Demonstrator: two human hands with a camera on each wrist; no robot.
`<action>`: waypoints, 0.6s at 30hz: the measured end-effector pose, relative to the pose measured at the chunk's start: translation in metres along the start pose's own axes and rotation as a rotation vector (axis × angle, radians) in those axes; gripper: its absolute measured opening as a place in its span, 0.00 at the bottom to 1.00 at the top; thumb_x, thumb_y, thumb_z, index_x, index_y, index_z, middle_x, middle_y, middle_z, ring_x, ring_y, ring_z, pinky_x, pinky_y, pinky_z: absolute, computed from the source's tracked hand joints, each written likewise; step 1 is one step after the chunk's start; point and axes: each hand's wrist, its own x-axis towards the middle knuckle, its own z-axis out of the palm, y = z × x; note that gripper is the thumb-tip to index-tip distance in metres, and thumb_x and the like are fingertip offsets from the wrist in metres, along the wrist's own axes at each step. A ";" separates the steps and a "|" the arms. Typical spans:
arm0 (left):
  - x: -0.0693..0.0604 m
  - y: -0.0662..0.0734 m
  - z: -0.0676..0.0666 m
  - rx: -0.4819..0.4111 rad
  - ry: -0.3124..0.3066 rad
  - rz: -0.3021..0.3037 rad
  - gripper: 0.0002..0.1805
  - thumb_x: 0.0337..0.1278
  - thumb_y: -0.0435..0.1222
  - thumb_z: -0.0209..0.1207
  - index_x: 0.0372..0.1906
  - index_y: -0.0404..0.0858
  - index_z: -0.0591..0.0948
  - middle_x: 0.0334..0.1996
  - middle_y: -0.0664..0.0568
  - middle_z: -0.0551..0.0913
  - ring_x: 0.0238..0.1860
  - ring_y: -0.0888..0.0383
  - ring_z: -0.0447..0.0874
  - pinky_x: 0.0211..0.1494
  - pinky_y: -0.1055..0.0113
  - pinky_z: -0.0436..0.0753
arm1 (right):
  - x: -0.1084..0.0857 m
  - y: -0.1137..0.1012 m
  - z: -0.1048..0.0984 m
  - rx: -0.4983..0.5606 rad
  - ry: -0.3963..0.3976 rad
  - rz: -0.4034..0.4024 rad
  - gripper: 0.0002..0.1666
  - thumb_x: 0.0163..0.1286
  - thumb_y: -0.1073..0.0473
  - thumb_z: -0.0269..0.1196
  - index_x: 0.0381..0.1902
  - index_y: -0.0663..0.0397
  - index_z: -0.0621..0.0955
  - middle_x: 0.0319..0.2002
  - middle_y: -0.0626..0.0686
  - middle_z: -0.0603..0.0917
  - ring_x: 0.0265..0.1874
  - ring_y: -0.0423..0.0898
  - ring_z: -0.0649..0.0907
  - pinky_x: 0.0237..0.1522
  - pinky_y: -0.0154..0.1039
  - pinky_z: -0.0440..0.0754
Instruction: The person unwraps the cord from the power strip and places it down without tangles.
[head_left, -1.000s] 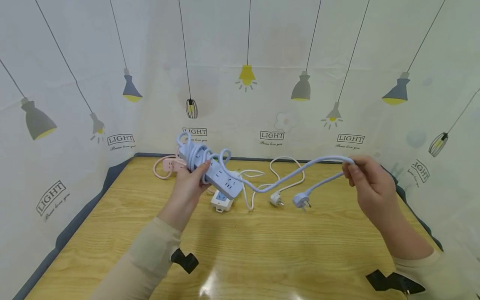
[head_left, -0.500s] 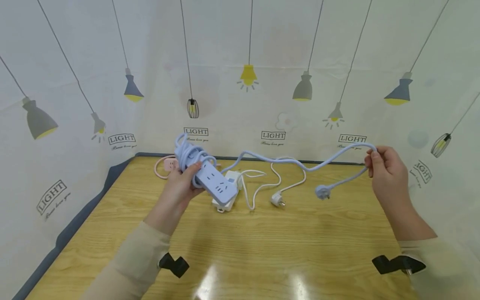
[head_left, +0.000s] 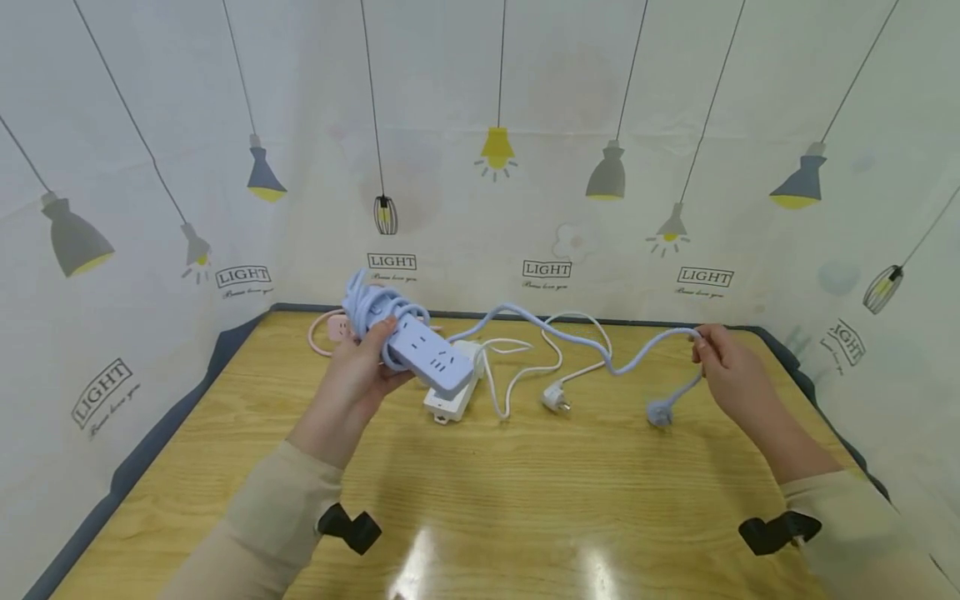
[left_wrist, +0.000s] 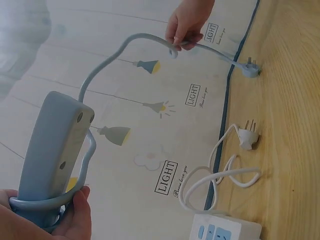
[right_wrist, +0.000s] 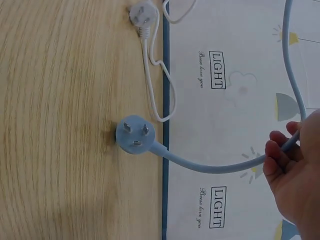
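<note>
My left hand grips a light blue power strip, held up tilted with its sockets facing me. Loops of its own blue cord wrap the far end. From there a loose stretch of cord runs right to my right hand, which pinches it between thumb and fingers. Past those fingers the cord drops to a blue three-pin plug, low at the tabletop; whether it touches is hard to tell. In the left wrist view the left fingers curl around the strip and a cord loop.
A white power strip lies on the wooden table under the blue one, partly hidden. Its white cord winds right to a white plug. A pink power strip sits behind my left hand. A printed curtain surrounds the table.
My right hand moved right and up, drawing out more blue cord, then came down and slightly back left. The blue plug shifted right and lowered. The left hand moved slightly left with the strip.
</note>
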 end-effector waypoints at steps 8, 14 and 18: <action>0.001 -0.006 0.018 -0.120 0.022 -0.045 0.29 0.73 0.37 0.50 0.74 0.42 0.55 0.66 0.35 0.68 0.62 0.42 0.72 0.63 0.46 0.71 | 0.003 -0.018 0.008 -0.063 -0.155 -0.017 0.27 0.80 0.49 0.43 0.66 0.60 0.69 0.54 0.64 0.79 0.43 0.58 0.80 0.35 0.50 0.77; 0.002 -0.014 0.031 -0.123 0.055 -0.066 0.30 0.71 0.38 0.53 0.72 0.36 0.59 0.64 0.34 0.70 0.61 0.40 0.74 0.63 0.46 0.72 | 0.002 -0.037 0.014 -0.033 -0.222 -0.018 0.33 0.79 0.49 0.49 0.75 0.58 0.58 0.66 0.66 0.68 0.53 0.63 0.77 0.47 0.59 0.78; 0.004 -0.019 0.034 -0.126 0.089 -0.066 0.29 0.69 0.37 0.56 0.70 0.34 0.61 0.62 0.33 0.72 0.59 0.41 0.75 0.61 0.47 0.74 | -0.006 -0.063 0.019 0.002 -0.149 -0.096 0.29 0.78 0.56 0.51 0.72 0.60 0.64 0.64 0.64 0.71 0.52 0.59 0.78 0.48 0.57 0.78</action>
